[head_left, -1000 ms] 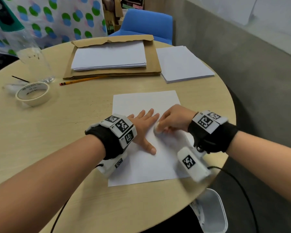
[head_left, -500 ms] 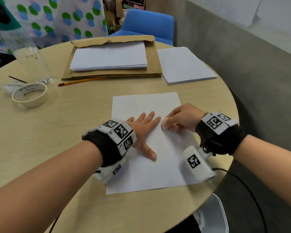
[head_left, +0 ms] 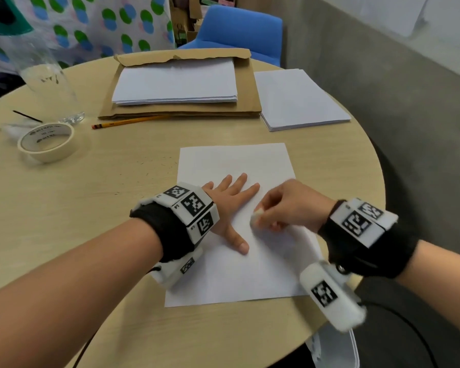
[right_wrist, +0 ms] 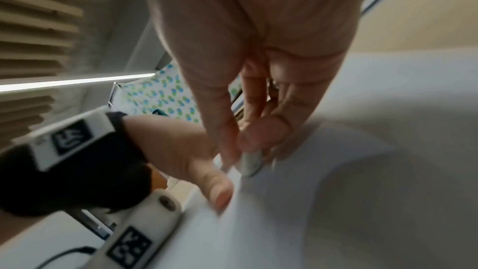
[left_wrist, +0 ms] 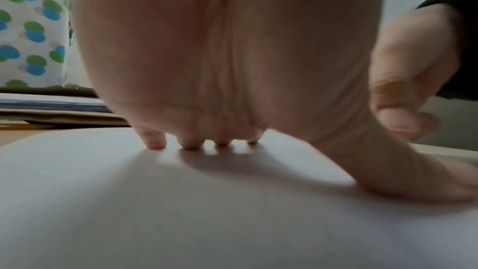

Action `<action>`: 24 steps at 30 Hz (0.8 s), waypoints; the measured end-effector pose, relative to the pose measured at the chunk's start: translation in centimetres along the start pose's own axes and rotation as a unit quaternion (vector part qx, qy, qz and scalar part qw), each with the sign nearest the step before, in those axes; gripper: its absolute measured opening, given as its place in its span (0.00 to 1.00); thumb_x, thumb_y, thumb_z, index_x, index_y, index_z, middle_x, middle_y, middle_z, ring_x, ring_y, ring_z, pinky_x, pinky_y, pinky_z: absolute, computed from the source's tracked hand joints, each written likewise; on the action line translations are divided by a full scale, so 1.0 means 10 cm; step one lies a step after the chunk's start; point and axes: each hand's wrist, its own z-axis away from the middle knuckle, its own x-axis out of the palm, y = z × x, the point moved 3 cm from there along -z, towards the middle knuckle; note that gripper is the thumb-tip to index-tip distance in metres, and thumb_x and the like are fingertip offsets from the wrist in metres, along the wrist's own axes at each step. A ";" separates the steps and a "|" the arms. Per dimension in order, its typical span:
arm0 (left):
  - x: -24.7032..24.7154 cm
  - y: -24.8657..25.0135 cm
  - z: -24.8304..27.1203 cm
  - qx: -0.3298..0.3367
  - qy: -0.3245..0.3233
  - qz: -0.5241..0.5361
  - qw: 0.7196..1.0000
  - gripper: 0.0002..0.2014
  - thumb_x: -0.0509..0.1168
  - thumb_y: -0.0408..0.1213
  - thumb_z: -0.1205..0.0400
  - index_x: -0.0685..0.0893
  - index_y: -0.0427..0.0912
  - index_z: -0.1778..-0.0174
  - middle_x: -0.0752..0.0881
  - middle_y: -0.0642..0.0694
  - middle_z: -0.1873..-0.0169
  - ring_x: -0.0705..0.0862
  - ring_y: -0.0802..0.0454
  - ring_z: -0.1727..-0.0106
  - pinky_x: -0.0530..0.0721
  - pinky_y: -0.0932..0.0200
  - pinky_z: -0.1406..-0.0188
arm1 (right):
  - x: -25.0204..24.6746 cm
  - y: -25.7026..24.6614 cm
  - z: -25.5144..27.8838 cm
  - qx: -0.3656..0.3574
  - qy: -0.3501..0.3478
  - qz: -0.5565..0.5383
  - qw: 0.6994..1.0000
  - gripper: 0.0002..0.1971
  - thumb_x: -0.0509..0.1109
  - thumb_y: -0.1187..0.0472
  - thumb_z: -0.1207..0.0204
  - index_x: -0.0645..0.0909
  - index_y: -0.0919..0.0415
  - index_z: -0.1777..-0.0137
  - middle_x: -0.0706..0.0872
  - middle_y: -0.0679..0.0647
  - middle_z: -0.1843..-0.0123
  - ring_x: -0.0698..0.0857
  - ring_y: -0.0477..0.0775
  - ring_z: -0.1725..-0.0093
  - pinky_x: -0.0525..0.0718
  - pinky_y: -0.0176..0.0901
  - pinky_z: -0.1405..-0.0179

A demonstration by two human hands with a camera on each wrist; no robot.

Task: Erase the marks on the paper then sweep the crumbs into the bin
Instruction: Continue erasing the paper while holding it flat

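A white sheet of paper (head_left: 234,277) lies on the round wooden table (head_left: 64,213) in front of me. My left hand (head_left: 230,203) lies flat on the sheet with spread fingers, holding it down; in the left wrist view its fingertips (left_wrist: 155,142) press the paper (left_wrist: 181,222). My right hand (head_left: 284,205) pinches a small white eraser (head_left: 256,217) and holds it against the sheet just right of the left thumb. The right wrist view shows the eraser (right_wrist: 249,164) between the fingertips, touching the paper (right_wrist: 362,191). Faint reddish marks (head_left: 229,164) show near the sheet's top. A white bin (head_left: 335,351) sits below the table's near right edge.
A brown envelope (head_left: 181,110) with a paper stack on it lies at the back, a second paper stack (head_left: 300,99) to its right. A pencil (head_left: 128,121), a tape roll (head_left: 47,142) and a clear glass (head_left: 48,86) sit at the left. A blue chair (head_left: 239,30) stands behind.
My right hand has rubbed the eraser back and forth: right and up half a second ago, now back left and down beside the left thumb. The left hand has stayed flat on the sheet.
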 end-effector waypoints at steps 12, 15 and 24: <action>-0.02 0.00 0.00 -0.003 -0.011 0.003 1.000 0.63 0.72 0.63 0.34 0.28 0.55 0.21 0.27 0.49 0.20 0.31 0.43 0.18 0.40 0.39 0.19 | 0.12 -0.02 0.06 0.007 -0.038 0.006 0.999 0.04 0.77 0.72 0.37 0.87 0.70 0.61 0.84 0.55 0.74 0.80 0.47 0.76 0.81 0.34 0.74; -0.02 0.00 0.00 -0.003 -0.012 0.003 1.000 0.63 0.72 0.63 0.34 0.28 0.55 0.21 0.27 0.48 0.20 0.31 0.43 0.18 0.40 0.38 0.20 | 0.02 -0.07 -0.04 0.011 -0.011 0.020 1.000 0.05 0.79 0.70 0.39 0.86 0.65 0.66 0.84 0.55 0.74 0.81 0.48 0.74 0.82 0.36 0.70; 0.00 0.00 -0.02 0.001 -0.003 -0.004 1.000 0.65 0.73 0.64 0.36 0.27 0.55 0.21 0.27 0.48 0.20 0.31 0.42 0.18 0.40 0.39 0.19 | 0.22 -0.13 0.04 -0.028 -0.021 0.082 0.996 0.05 0.77 0.68 0.39 0.86 0.70 0.67 0.84 0.53 0.76 0.80 0.46 0.76 0.81 0.41 0.66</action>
